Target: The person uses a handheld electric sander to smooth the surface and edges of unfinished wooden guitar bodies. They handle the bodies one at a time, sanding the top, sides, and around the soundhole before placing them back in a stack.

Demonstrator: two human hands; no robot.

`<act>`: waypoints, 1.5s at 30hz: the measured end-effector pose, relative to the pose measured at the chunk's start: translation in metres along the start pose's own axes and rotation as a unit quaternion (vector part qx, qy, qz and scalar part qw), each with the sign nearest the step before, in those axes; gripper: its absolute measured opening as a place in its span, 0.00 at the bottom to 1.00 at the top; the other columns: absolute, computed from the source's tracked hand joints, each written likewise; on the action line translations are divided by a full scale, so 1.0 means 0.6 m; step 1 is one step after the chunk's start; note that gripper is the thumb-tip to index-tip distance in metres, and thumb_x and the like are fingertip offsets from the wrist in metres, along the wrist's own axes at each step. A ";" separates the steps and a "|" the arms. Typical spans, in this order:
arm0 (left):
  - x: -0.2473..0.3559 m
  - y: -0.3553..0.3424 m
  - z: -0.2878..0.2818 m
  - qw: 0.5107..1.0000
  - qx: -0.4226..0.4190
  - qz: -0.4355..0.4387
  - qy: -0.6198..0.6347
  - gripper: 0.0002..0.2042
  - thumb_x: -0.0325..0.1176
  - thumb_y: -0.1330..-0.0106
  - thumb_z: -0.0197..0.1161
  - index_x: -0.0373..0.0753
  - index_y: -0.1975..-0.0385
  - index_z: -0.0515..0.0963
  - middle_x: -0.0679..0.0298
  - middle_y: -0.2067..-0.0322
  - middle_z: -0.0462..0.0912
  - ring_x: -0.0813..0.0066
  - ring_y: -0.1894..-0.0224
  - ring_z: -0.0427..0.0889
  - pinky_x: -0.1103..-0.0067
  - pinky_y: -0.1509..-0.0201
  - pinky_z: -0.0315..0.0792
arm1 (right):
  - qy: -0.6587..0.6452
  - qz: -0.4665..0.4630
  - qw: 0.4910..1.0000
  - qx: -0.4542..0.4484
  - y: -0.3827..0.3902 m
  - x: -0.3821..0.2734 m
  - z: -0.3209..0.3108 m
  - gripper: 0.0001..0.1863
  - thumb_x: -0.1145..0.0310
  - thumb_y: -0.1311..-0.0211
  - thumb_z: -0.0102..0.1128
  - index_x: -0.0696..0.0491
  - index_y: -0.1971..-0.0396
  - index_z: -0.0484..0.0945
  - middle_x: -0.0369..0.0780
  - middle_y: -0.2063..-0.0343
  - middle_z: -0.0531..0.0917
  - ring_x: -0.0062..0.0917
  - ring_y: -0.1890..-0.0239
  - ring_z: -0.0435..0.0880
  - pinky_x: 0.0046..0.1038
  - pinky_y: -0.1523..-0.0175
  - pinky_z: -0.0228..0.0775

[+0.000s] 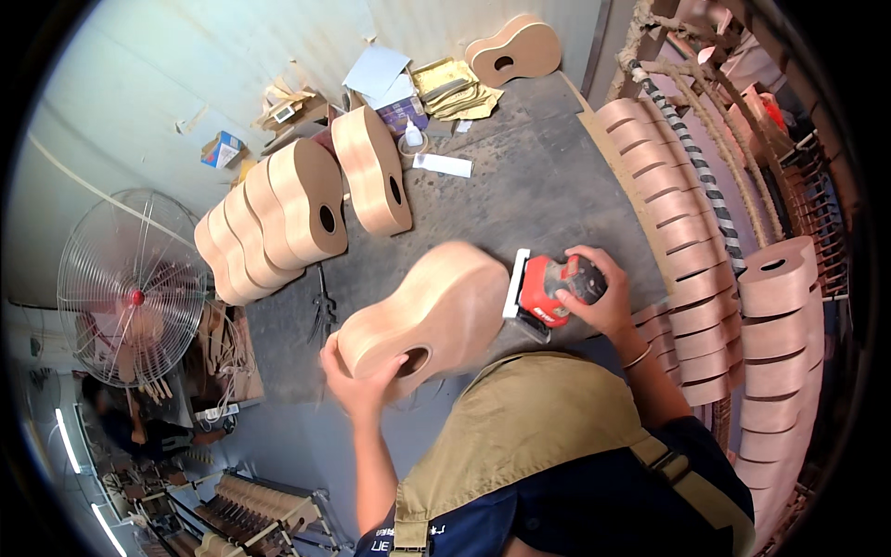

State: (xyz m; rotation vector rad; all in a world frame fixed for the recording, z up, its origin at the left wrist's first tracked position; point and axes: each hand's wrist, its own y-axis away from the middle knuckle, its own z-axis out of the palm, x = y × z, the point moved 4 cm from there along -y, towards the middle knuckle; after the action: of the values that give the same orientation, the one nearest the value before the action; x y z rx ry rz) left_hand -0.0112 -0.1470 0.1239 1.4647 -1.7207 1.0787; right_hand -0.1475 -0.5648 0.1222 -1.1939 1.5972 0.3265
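Observation:
My left hand (360,384) grips one end of a bare wooden ukulele body (422,320), its thumb beside the round sound hole. The body is tilted over the near part of the dark workbench and slightly blurred. My right hand (605,295) is wrapped round the black top of a red electric sander (546,290). The sander is turned on its side, its white-edged pad facing the wide end of the body. Pad and wood are very close; I cannot tell whether they touch.
On the bench (501,176), a row of ukulele bodies (278,204) stands left, with a single body (369,172) beside it. Another body (524,51) leans at the back, near yellow sandpaper (455,88) and a glue bottle (413,133). Stacked bodies (691,278) line the right; a fan (135,288) stands left.

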 end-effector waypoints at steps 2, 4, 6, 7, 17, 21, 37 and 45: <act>0.007 0.001 0.035 0.999 0.014 -0.004 0.047 0.52 0.39 0.62 0.98 0.37 0.34 0.72 0.59 0.40 0.78 0.64 0.37 0.79 0.66 0.30 0.73 | 0.024 0.004 0.999 0.021 -0.006 -0.004 -0.033 0.32 0.73 0.52 0.85 0.53 0.43 0.85 0.43 0.55 0.88 0.34 0.52 0.89 0.34 0.42 0.80; -0.024 0.010 0.057 0.997 -0.015 -0.009 0.070 0.50 0.35 0.60 0.98 0.36 0.35 0.71 0.60 0.42 0.78 0.66 0.40 0.79 0.70 0.31 0.73 | 0.016 0.005 0.999 0.029 -0.006 0.002 -0.050 0.32 0.74 0.51 0.83 0.53 0.42 0.84 0.43 0.55 0.87 0.34 0.53 0.88 0.34 0.42 0.80; -0.045 0.014 0.052 0.998 -0.045 0.014 -0.032 0.50 0.36 0.60 0.97 0.35 0.35 0.72 0.58 0.45 0.81 0.64 0.42 0.81 0.69 0.31 0.74 | 0.022 0.005 0.999 0.045 -0.001 -0.003 -0.067 0.32 0.74 0.50 0.83 0.53 0.42 0.84 0.43 0.55 0.87 0.34 0.53 0.88 0.34 0.42 0.80; -0.054 0.007 0.046 0.995 -0.067 0.009 -0.071 0.51 0.38 0.60 0.97 0.34 0.34 0.71 0.57 0.45 0.82 0.61 0.42 0.82 0.67 0.32 0.75 | 0.029 0.012 0.999 0.042 0.005 -0.003 -0.077 0.31 0.74 0.50 0.82 0.54 0.42 0.84 0.43 0.54 0.87 0.34 0.53 0.88 0.34 0.43 0.80; 0.110 -0.090 0.212 0.955 -0.212 0.154 -0.142 0.53 0.45 0.55 0.90 0.31 0.27 0.71 0.45 0.40 0.86 0.43 0.37 0.84 0.58 0.32 0.78 | 0.056 -0.020 0.996 0.062 0.043 -0.043 -0.088 0.32 0.74 0.52 0.83 0.55 0.43 0.84 0.45 0.55 0.87 0.38 0.53 0.88 0.36 0.44 0.81; 0.147 -0.126 0.247 0.956 -0.233 0.151 -0.095 0.47 0.48 0.55 0.90 0.30 0.35 0.78 0.45 0.47 0.90 0.46 0.45 0.91 0.61 0.37 0.83 | 0.081 -0.097 0.989 0.075 0.013 -0.101 -0.114 0.34 0.73 0.56 0.85 0.53 0.44 0.85 0.45 0.54 0.88 0.40 0.53 0.89 0.37 0.45 0.83; 0.131 -0.113 0.235 0.935 -0.318 0.129 0.086 0.48 0.48 0.54 0.91 0.33 0.33 0.78 0.52 0.45 0.90 0.57 0.44 0.91 0.65 0.36 0.83 | 0.219 -0.300 0.924 -0.093 -0.083 -0.224 -0.083 0.36 0.65 0.64 0.86 0.41 0.46 0.88 0.36 0.54 0.87 0.34 0.60 0.89 0.35 0.57 0.85; 0.128 -0.105 0.225 0.932 -0.324 0.133 0.092 0.46 0.40 0.53 0.92 0.33 0.32 0.77 0.57 0.45 0.89 0.69 0.43 0.88 0.68 0.35 0.81 | 0.141 -0.318 0.929 -0.129 -0.120 -0.258 -0.057 0.32 0.66 0.61 0.85 0.44 0.48 0.89 0.37 0.57 0.89 0.35 0.58 0.92 0.34 0.56 0.86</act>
State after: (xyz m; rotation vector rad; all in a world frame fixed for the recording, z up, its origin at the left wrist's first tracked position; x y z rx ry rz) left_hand 0.0424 -0.3049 0.1388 0.7120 -1.9178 0.6407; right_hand -0.1184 -0.5413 0.2923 -1.9563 1.3281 -0.0667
